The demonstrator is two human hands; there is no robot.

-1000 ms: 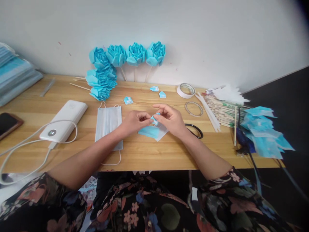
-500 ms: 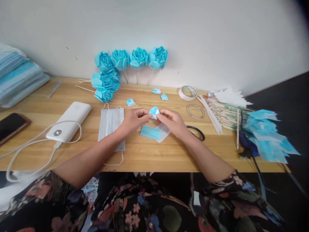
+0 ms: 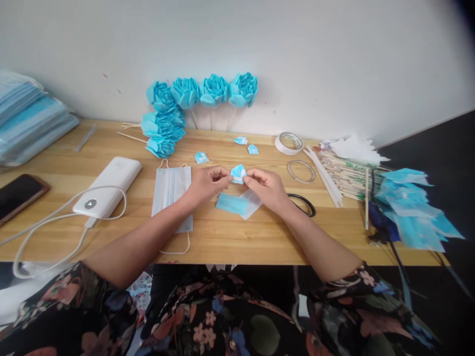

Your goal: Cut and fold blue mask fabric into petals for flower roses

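Between my two hands, just above the table, is a small folded blue-and-white petal of mask fabric (image 3: 238,173). My left hand (image 3: 210,184) pinches its left edge between thumb and fingers. At its right edge my right hand (image 3: 265,186) grips it in the same way. Below them lie a blue fabric strip (image 3: 232,203) and a whitish sheet (image 3: 253,203), partly under the strip. Beyond my hands are several similar folded petals, one (image 3: 201,157) at the left and one (image 3: 253,149) at the right. A face mask (image 3: 170,188) lies partly beneath my left forearm.
Blue fabric flowers on sticks (image 3: 214,91) lean against the wall. A power bank (image 3: 109,185) with a cable and a phone (image 3: 22,195) lie left, near stacked masks (image 3: 33,118). Rightward are a tape roll (image 3: 289,143), a bundle of sticks (image 3: 341,175) and blue fabric pieces (image 3: 415,207).
The petal has turned slightly between my fingers, and a pale folded band now shows along its lower edge. Both hands keep their hold in nearly the same place.
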